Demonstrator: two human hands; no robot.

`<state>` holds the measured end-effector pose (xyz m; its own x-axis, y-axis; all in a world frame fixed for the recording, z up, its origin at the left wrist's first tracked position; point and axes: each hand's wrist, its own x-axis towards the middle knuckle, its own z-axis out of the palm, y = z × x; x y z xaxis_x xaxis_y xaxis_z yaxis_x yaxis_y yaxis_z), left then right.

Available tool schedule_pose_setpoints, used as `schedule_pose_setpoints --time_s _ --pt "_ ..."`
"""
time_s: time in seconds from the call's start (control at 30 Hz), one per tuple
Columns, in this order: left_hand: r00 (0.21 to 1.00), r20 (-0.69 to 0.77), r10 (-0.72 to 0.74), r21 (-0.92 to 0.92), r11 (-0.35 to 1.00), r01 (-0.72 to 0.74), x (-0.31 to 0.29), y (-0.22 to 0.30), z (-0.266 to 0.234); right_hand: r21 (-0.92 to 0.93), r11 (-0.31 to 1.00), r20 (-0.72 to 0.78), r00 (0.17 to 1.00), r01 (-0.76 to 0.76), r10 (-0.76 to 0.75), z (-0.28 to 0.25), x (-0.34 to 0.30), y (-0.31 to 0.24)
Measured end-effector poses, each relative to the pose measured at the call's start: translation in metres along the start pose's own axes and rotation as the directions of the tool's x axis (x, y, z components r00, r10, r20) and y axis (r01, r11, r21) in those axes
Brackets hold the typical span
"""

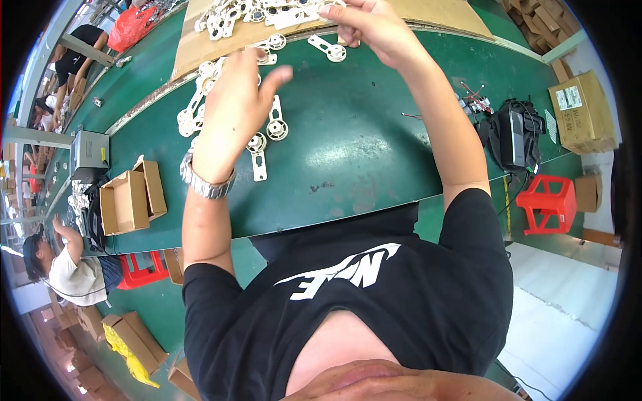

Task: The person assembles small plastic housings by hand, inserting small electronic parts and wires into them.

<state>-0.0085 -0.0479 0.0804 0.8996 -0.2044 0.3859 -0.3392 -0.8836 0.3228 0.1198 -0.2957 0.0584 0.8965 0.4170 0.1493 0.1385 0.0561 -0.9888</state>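
My left hand (241, 90), with a metal watch on its wrist, is over a cluster of cream plastic parts (190, 115). Its thumb sticks out to the right, apart from the fingers, and I see nothing held in it. At the far edge of the green table, my right hand (378, 30) has its fingertips closed on a cream plastic part with a round end (329, 9). Between the hands lies a single flat part with a ring (329, 50). Two more ringed parts (277, 123) (259, 159) lie just right of my left wrist.
Many similar parts are heaped on a cardboard sheet (468, 19) at the far side. Left on the green table (334, 180) stands an open cardboard box (124, 202). A black bag (515, 137) and wired pieces (475, 103) lie right. Other people sit or stand at left.
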Motion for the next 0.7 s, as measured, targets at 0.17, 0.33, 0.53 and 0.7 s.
schedule_pose_setpoints --time_s 0.17,0.33,0.53,0.7 --pt "0.949 0.287 -0.127 0.341 0.940 0.023 -0.045 -0.006 0.028 0.108 0.991 -0.173 0.980 -0.075 0.093 -0.016 0.007 -0.010" --pt "0.923 0.296 -0.246 0.396 0.911 0.116 -0.043 0.000 0.050 -0.206 0.962 0.074 0.983 0.180 -0.168 -0.046 -0.031 -0.017" --pt "0.872 0.411 -0.264 0.298 0.943 0.145 -0.011 -0.012 0.061 -0.886 0.419 0.247 0.966 0.197 0.070 -0.085 -0.137 -0.021" --pt "0.885 0.414 -0.214 -0.101 0.955 0.278 0.009 -0.032 0.077 -0.941 0.332 0.120 0.979 0.060 0.164 -0.086 -0.179 0.007"
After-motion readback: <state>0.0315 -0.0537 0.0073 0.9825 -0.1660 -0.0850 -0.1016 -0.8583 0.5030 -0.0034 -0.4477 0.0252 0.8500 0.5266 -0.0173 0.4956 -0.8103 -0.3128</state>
